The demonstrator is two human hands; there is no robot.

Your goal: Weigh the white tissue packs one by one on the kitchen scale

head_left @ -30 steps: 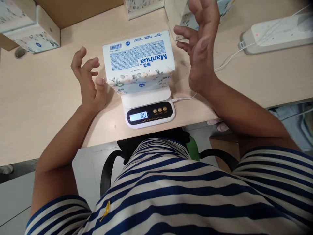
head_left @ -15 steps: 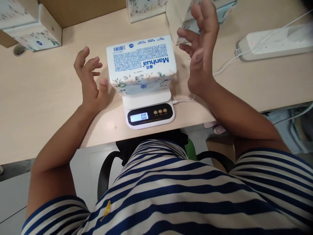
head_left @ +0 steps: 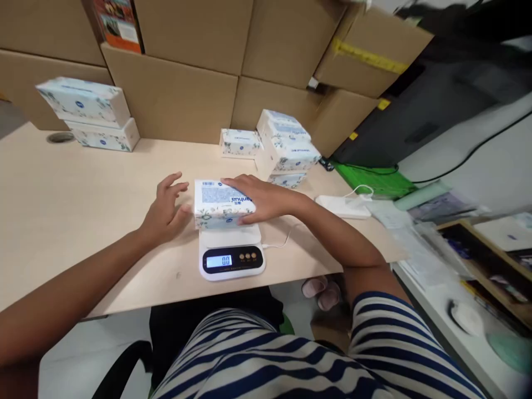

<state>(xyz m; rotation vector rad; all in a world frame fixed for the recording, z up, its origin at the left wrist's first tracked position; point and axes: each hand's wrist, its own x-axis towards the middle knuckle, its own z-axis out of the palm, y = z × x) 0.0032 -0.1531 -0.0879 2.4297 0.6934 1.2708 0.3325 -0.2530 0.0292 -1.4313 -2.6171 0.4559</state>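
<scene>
A white tissue pack [head_left: 216,207] with blue print and a leaf pattern rests on the rear of a white digital scale [head_left: 231,238]. The scale's lit display [head_left: 219,261] reads 0.0. My right hand [head_left: 266,197] grips the pack's right end, its fingers over the top and its thumb along the front face. Just left of the pack is my left hand [head_left: 168,213], holding nothing, with its fingers apart and curved towards the pack. The thumb tip is close to the pack's left edge; whether it touches I cannot tell.
Two stacked tissue packs [head_left: 97,113] stand at the back left beside a tape roll [head_left: 60,137]. More packs [head_left: 286,147] are piled at the back right. Cardboard boxes [head_left: 178,94] line the rear. A power strip [head_left: 343,206] lies right; a cable [head_left: 285,239] runs to the scale.
My right hand has come down from its raised, open pose onto the pack's right end. My left hand remains open beside the pack. The view has tilted up, showing the boxes behind.
</scene>
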